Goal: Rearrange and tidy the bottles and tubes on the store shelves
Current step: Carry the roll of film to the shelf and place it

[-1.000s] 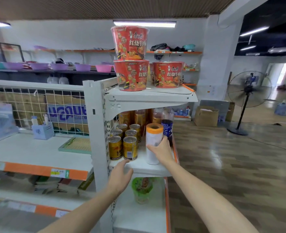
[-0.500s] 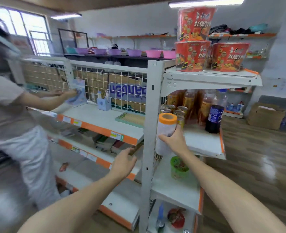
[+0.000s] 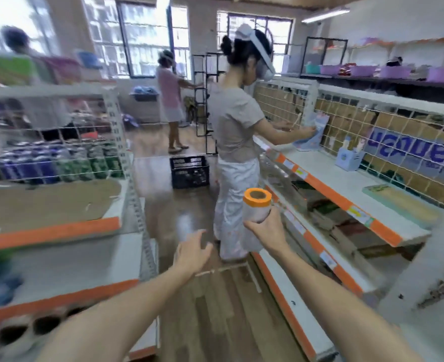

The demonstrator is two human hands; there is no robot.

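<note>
My right hand [image 3: 268, 231] grips a white tube with an orange rim [image 3: 257, 205], held upright in the aisle at mid-frame. My left hand [image 3: 191, 253] hangs beside it to the left, fingers spread, holding nothing. Dark blue and green cans [image 3: 59, 163] stand in rows behind the wire mesh of the left shelf unit [image 3: 51, 231]. The right shelf unit [image 3: 346, 199] runs along the aisle with white boards and orange edge strips.
A person in a grey top and white trousers [image 3: 238, 152] stands in the aisle just ahead, reaching to the right shelf. A black crate [image 3: 189, 171] sits on the wooden floor behind them. Two more people stand farther back.
The view has swung left from the shelf end into the aisle. The white tube stays in my right hand and has come away from the can shelf. My left hand has left the shelf edge.
</note>
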